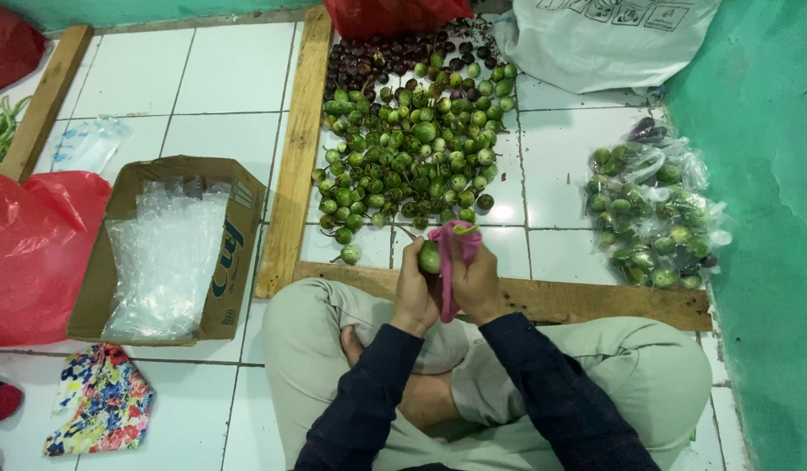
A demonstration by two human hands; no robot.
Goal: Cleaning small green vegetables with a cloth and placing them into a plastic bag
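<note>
I sit cross-legged on a white tiled floor. My left hand (415,288) grips a small round green eggplant (430,258) in front of my knees. My right hand (478,277) presses a pink cloth (447,262) against that eggplant, and the cloth hangs down between my two hands. Just beyond my hands lies a big heap of small green eggplants (417,153), with darker purple ones (382,57) at its far end. One loose green eggplant (351,254) lies left of my hands.
Wooden planks (290,157) frame the heap on the left and the near side. A cardboard box of clear plastic bags (164,253) stands at left, beside red plastic bags (33,253). Bagged eggplants (652,209) lie right by a green wall (761,174). A white sack (604,39) lies behind.
</note>
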